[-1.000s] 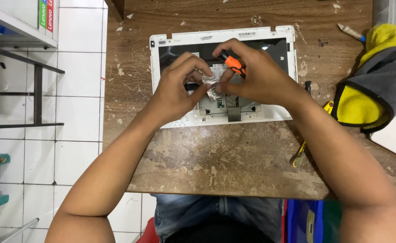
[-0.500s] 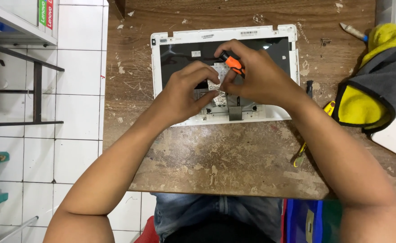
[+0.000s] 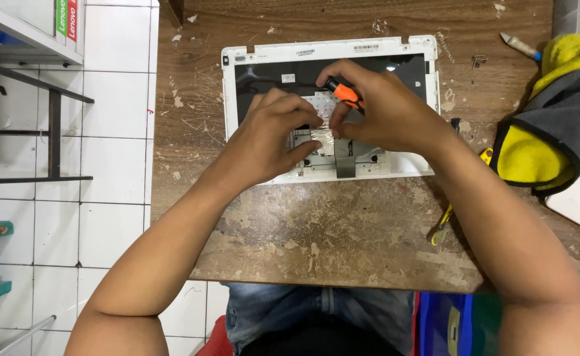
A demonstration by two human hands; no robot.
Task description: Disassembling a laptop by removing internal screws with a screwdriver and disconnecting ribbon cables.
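Note:
A white laptop shell (image 3: 257, 56) lies opened on the worn wooden table (image 3: 342, 231), its dark inner panel and silver touchpad bracket facing up. My right hand (image 3: 385, 109) is closed around an orange-and-black screwdriver (image 3: 342, 92), its handle poking out above my fingers. My left hand (image 3: 270, 135) rests on the shell's middle, thumb and fingers pinching a small silvery foil piece (image 3: 323, 132) beside the screwdriver tip. The tip itself is hidden by my fingers.
A yellow-and-grey cloth bundle (image 3: 553, 125) lies at the table's right. A yellow-handled tool (image 3: 443, 224) sits under my right forearm, and a small chisel-like tool (image 3: 520, 46) at the top right. White tiled floor and a metal shelf (image 3: 32, 99) are to the left.
Both hands stay over the shell's middle. My left fingers have shifted slightly and closed in on the foil piece; the screwdriver barely moved.

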